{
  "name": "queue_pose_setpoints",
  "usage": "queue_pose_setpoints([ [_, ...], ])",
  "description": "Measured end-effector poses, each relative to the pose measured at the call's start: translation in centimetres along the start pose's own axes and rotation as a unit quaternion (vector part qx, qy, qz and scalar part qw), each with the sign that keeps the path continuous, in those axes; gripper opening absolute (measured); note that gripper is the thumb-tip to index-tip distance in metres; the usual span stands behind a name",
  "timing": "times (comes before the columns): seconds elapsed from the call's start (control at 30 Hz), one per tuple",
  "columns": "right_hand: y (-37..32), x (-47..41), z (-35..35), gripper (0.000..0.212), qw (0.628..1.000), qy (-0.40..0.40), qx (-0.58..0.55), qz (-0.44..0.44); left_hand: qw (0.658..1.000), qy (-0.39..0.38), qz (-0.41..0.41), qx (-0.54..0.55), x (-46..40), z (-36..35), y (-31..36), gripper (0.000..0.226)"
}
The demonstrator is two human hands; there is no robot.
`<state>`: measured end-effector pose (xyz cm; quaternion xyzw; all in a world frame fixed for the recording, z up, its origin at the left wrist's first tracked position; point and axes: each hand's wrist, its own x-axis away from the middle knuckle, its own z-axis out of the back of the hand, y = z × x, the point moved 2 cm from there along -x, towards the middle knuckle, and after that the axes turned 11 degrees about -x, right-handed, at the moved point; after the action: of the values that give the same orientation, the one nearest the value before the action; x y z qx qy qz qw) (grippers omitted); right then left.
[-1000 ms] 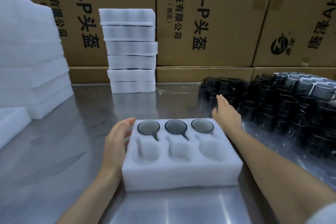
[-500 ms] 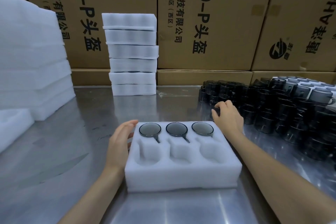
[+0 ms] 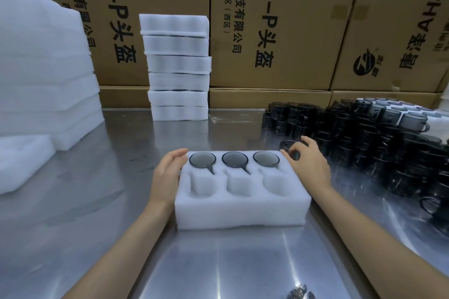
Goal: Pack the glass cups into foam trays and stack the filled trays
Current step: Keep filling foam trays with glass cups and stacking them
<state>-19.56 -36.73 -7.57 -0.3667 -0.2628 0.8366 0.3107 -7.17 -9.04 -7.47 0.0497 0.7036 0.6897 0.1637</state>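
The right hand (image 3: 306, 164) had its fingers curled round a dark glass cup (image 3: 289, 148), grasping it by the rim just beyond the far right corner of the foam tray (image 3: 243, 211). The cup stood on the steel table (image 3: 97, 238), between that corner and the pile of cups (image 3: 379, 143) that spread away to the right of the grip. The left hand (image 3: 167, 175) lay flat against the tray's left side, fingers straight and relaxed, their tips at the far left corner; it clasped nothing.

To the left of the held cup, the tray's far row carried three cups (image 3: 234, 159) seated in their pockets, handles pointing toward the person. The near row of three pockets (image 3: 239, 185) showed only white foam.

Farther off, behind and left of the grip, a stack of trays (image 3: 178, 68) stood against cardboard boxes (image 3: 267, 19). More foam (image 3: 43, 75) was heaped at the far left.
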Motion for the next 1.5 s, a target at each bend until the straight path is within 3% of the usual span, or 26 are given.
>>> queue_pose_setpoints([
  [0.17, -0.3, 1.5, 1.2, 0.020, 0.986, 0.042, -0.150, -0.052, 1.000, 0.001, -0.008, -0.007, 0.5, 0.2, 0.2, 0.017],
  [0.23, -1.2, 1.7, 2.0, 0.037, 0.965, 0.077, -0.245, -0.046, 1.000, 0.000, -0.010, -0.008, 0.6, 0.2, 0.4, 0.017],
  [0.3, -3.1, 1.9, 2.9, 0.053, 0.941, 0.097, -0.324, -0.016, 1.000, 0.001, -0.014, -0.010, 0.6, 0.2, 0.5, 0.017],
  [0.4, -7.6, 3.2, 3.4, 0.055, 0.924, 0.084, -0.364, 0.085, 1.000, 0.001, -0.016, -0.004, 0.8, 0.1, 0.5, 0.015],
  [0.6, -15.5, 9.3, 0.2, 0.057, 0.927, -0.061, -0.244, 0.279, 0.997, 0.019, -0.069, -0.034, 0.4, 0.0, 0.8, 0.019],
  [0.73, -16.0, 11.7, -2.0, 0.060, 0.942, -0.127, -0.164, 0.265, 0.994, 0.023, -0.095, -0.047, 0.2, 0.0, 0.7, 0.025],
  [0.87, -15.7, 12.2, -2.0, 0.057, 0.948, -0.120, -0.153, 0.253, 0.996, 0.034, -0.075, -0.028, 0.1, 0.1, 0.6, 0.033],
  [1.13, -15.6, 12.5, -2.1, 0.051, 0.952, -0.130, -0.138, 0.241, 0.997, 0.034, -0.063, -0.041, 0.6, 0.3, 0.7, 0.028],
  [1.5, -15.3, 12.7, -1.8, 0.072, 0.955, -0.150, -0.082, 0.241, 0.992, 0.026, -0.100, -0.069, 2.2, 0.4, 1.5, 0.031],
])
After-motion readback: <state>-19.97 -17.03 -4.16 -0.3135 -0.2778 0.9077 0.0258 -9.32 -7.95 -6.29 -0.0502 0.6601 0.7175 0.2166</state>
